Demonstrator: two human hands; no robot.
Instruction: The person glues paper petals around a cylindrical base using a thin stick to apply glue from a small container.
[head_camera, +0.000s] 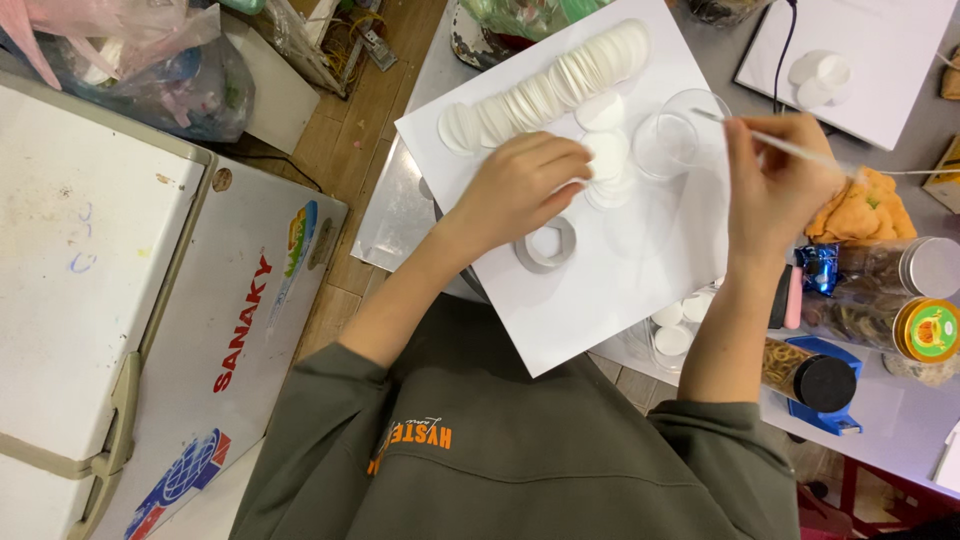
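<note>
My left hand (525, 185) rests on a white board (640, 270), its fingertips pinching a round white pad (606, 152) at the top of a small stack. My right hand (775, 185) grips a thin white stick (795, 150) whose tip reaches over a clear plastic cup (680, 135). A long overlapping row of white round pads (545, 92) runs along the board's far edge. A grey tape ring (547, 245) lies on the board just below my left hand.
A white chest freezer (120, 300) stands to the left. Jars with lids (900, 300), an orange cloth (860, 210) and a dark-capped bottle (810, 378) crowd the right. A second white board (850, 60) with pads lies at the far right. Plastic bags (150, 60) sit at upper left.
</note>
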